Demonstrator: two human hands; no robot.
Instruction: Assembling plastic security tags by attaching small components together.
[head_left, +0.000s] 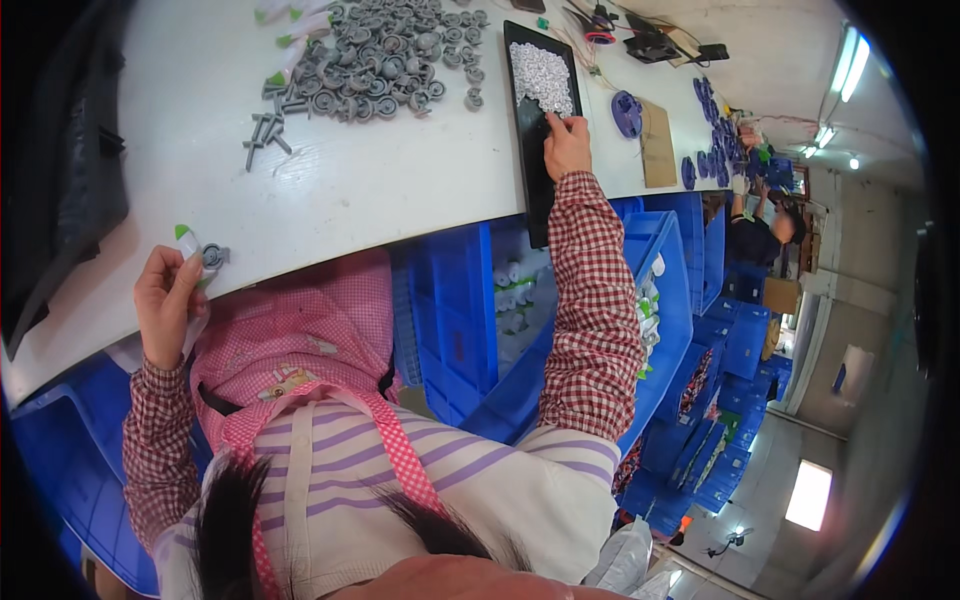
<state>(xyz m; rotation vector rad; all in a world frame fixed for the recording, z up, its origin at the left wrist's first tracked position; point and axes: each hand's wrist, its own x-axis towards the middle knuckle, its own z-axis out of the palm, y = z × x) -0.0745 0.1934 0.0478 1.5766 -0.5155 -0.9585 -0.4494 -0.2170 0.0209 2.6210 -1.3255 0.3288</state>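
Observation:
My left hand (165, 298) is closed at the table's near edge, pinching a small white-and-green plastic part (183, 236). A grey caster-like wheel piece (214, 257) sits right at its fingertips, against that part; whether the two are joined I cannot tell. Farther right, my right hand (568, 148) reaches into a long black tray (534, 150). Its fingers are pinched together at the near side of a heap of tiny white pieces (541, 78). What lies between those fingertips is too small to make out.
Grey wheel pieces (385, 60) are heaped on the white table (400, 170), with several grey pins (265, 133) beside them. Purple round parts (627, 114) and a cardboard sheet (657, 145) lie right of the tray. Blue bins (455, 310) stand below the edge. A co-worker (755, 238) is at the far right.

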